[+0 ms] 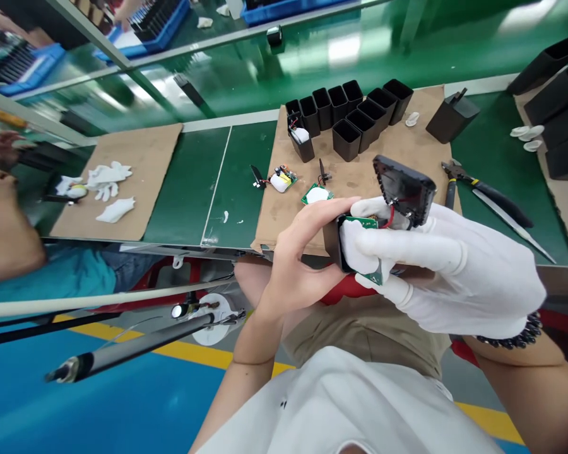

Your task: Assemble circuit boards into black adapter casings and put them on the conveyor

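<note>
Small black plastic housing w/ green circuit board inside sits between your hands, above your lap, just in front of the bench edge. Your bare left hand grips its left side, fingers curled. Your white-gloved right hand pinches board & black lid. Behind: brown cardboard sheet, cluster of black open-top cases, black-handled pliers.

No readable text, labels, brands or numbers anywhere; circuit board markings too small and blurred to read.
</note>
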### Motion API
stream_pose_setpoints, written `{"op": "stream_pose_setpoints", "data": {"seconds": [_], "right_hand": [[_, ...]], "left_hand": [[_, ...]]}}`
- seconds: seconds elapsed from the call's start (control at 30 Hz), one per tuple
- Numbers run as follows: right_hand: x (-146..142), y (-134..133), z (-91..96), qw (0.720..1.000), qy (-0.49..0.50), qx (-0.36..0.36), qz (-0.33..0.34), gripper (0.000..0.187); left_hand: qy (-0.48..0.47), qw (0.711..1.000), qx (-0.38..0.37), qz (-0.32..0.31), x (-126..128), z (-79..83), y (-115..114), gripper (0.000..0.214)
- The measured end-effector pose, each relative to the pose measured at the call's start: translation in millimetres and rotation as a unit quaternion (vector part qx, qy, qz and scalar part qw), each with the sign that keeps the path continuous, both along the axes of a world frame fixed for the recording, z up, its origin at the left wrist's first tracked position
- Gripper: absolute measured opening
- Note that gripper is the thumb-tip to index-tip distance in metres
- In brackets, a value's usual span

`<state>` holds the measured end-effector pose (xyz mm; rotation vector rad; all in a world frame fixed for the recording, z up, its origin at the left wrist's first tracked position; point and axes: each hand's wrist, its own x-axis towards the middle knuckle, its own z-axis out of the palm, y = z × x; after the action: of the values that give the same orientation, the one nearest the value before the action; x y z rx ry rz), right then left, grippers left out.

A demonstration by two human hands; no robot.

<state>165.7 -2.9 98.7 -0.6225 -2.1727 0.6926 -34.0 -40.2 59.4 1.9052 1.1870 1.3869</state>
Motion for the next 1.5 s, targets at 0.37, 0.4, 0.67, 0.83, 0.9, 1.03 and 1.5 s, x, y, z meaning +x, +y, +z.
{"op": "stream_pose_setpoints", "data": {"seconds": [0.37,0.4,0.67,0.83,0.9,1.03,1.5], "right_hand": [[10,5,-7.0,0.999,0.021,0.045,0.004,0.025],[11,5,-6.1,0.998,0.018,0.061,0.005,0.027],[13,3,-6.4,0.998,-0.013,0.057,-0.016,0.032],[25,5,-18.7,0.999,-0.042,0.029,0.003,0.056],[34,8,-23.2,0.999,-0.025,-0.021,-0.001,0.065],[44,16,-26.6,0.979,0.13,-0.131,-0.083,0.057],[30,33,-37.3,0.96,0.092,-0.179,-0.194,0.025]], "left_hand": [[0.04,0.999,0.023,0.001,10,-2.2,3,0.055],[0.045,0.999,0.026,0.003,11,-2.9,3,0.055],[0.02,0.999,0.035,-0.016,16,-8.7,7,0.057],[-0.021,0.998,-0.053,-0.015,16,-18.1,8,0.064],[-0.067,0.991,-0.111,-0.041,14,-23.0,12,0.074],[-0.14,0.954,-0.219,-0.151,10,-33.1,22,0.086],[0.156,0.981,0.082,0.079,26,-55.4,24,0.052]]}}
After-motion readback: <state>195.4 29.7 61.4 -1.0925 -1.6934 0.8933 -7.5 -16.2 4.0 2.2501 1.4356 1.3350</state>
